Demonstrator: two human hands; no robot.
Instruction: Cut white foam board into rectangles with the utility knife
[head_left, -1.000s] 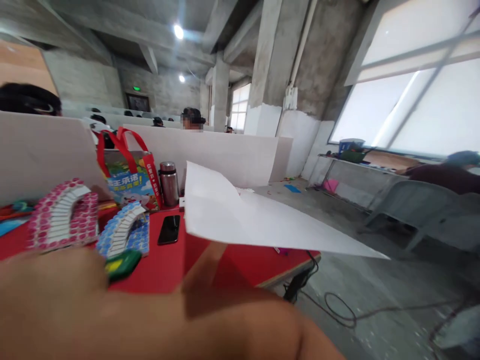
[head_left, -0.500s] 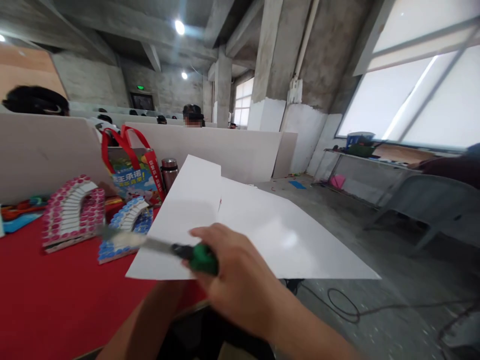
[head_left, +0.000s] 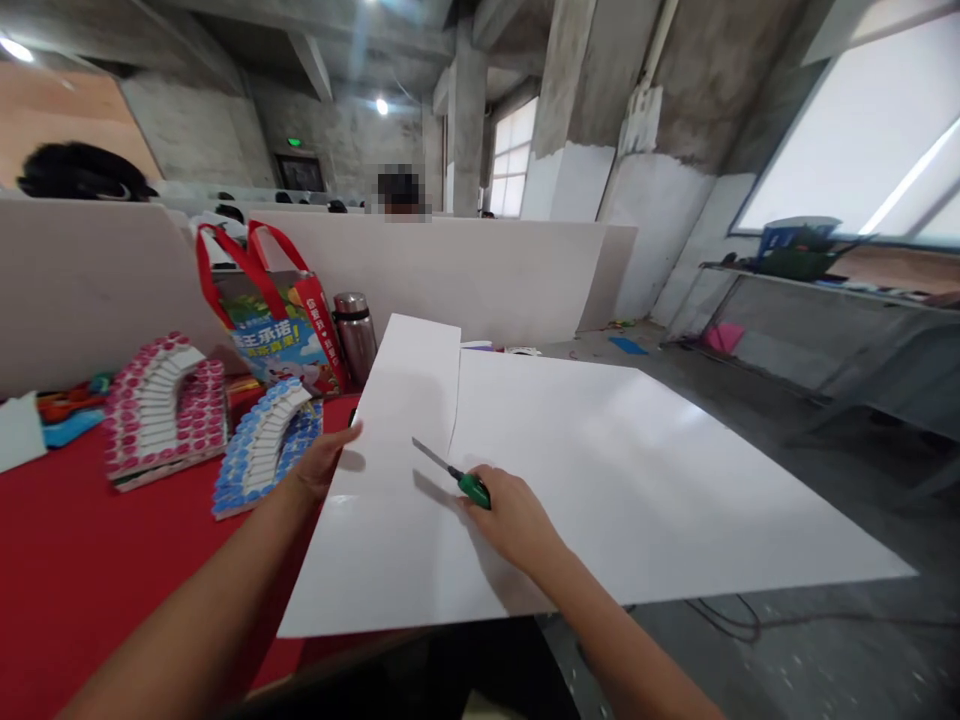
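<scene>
Two hands in frame, both on one sheet.

Far left, on the red tabletop (head_left: 67, 560): pink-and-white arched card model (head_left: 165, 410), upright. Just right of it is a smaller blue-and-white arched card model (head_left: 262, 445), apart from the pink one. Behind both, against the pale partition board (head_left: 82, 290): red-handled printed shopping bag (head_left: 274, 325), with a steel vacuum flask (head_left: 356, 335) standing just beside its right side.

Left hand (head_left: 324, 462): forearm enters from lower left over the tabletop. Thumb lies on top of the left edge of the large white sheet of card (head_left: 600, 470). The other fingers curl under that edge, so the hand pinches the sheet there. Hand sits just beside the blue-and-white model; contact cannot be told.

Sheet: roughly flat, left part over the tabletop, right part reaching out past the tabletop edge above the grey concrete floor (head_left: 787, 640). A slit runs from the far edge toward the person, parting a narrow left strip from the wide right part.

Right hand (head_left: 514, 520): fingers clenched around the green-handled craft knife (head_left: 457, 472), hand resting on the sheet. Blade points up and left, tip near the slit's near end. Whether the blade touches the card cannot be told.

Far right: dark cable (head_left: 720, 620) lying on the floor, below the sheet's right edge.
</scene>
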